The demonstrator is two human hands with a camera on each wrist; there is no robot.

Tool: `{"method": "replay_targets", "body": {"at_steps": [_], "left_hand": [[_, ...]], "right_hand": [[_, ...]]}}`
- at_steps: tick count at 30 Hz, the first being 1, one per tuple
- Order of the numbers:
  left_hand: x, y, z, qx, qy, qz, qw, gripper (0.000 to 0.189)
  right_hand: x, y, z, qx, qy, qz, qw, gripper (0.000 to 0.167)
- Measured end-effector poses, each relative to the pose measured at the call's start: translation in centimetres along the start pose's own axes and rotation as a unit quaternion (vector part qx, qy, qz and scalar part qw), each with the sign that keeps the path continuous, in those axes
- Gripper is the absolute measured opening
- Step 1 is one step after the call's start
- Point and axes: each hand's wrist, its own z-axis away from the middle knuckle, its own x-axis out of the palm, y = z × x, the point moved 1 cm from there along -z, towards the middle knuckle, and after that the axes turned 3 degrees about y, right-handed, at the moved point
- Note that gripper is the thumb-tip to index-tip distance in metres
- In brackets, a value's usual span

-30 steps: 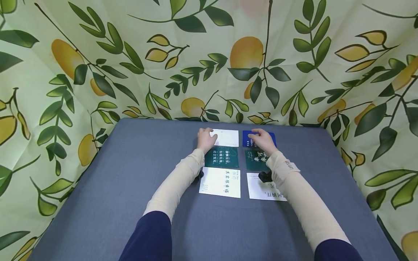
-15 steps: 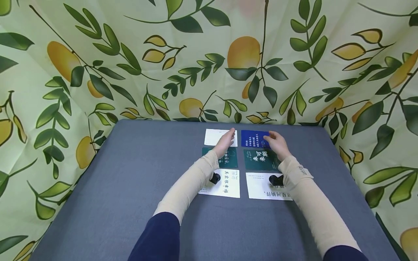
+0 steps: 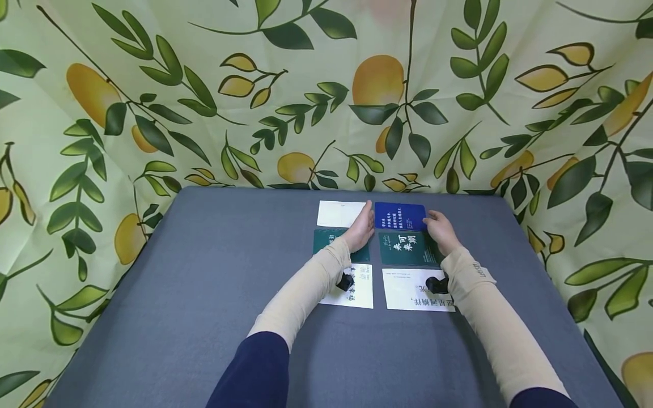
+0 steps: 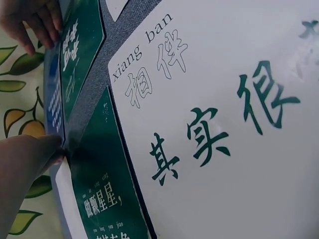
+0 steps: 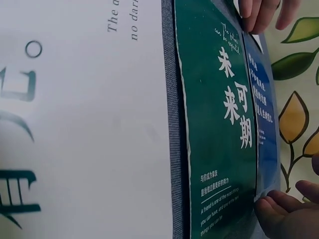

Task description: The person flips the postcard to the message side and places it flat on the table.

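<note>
A blue card (image 3: 400,216) with white lettering lies flat at the back right of a grid of cards. My left hand (image 3: 359,229) stands at its left edge, fingers extended, over the seam with the white card (image 3: 339,213). At the opposite edge my right hand (image 3: 441,231) touches the blue card with its fingertips; in the right wrist view the fingers (image 5: 286,209) meet its near corner. Below it lies a green card (image 3: 408,248). Another green card (image 3: 326,239) is partly hidden under my left forearm.
Two white lettered cards, one on the left (image 3: 363,289) and one on the right (image 3: 408,289), form the front row, each partly covered by a black wrist camera. A grey cloth covers the table (image 3: 204,272). Behind it hangs a leaf-patterned curtain (image 3: 306,130).
My left hand has moved right from the white card to the blue card's left edge. The right hand has slid off the blue card's top to its right edge.
</note>
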Motion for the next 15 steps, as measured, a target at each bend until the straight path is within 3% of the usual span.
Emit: {"method": "replay_targets", "body": {"at_steps": [3, 10, 15], "left_hand": [[-0.1, -0.1, -0.2, -0.002, 0.003, 0.008, 1.0000, 0.074], [0.0, 0.0, -0.2, -0.008, 0.026, 0.041, 0.9988, 0.073], [0.0, 0.0, -0.2, -0.013, 0.045, 0.073, 0.9962, 0.072]], "right_hand": [[0.0, 0.4, -0.2, -0.004, 0.001, 0.004, 1.0000, 0.055], [-0.3, -2.6, 3.4, -0.005, -0.007, -0.037, 0.9993, 0.055], [-0.4, -3.1, 3.8, 0.003, -0.009, -0.079, 0.9968, 0.052]]}}
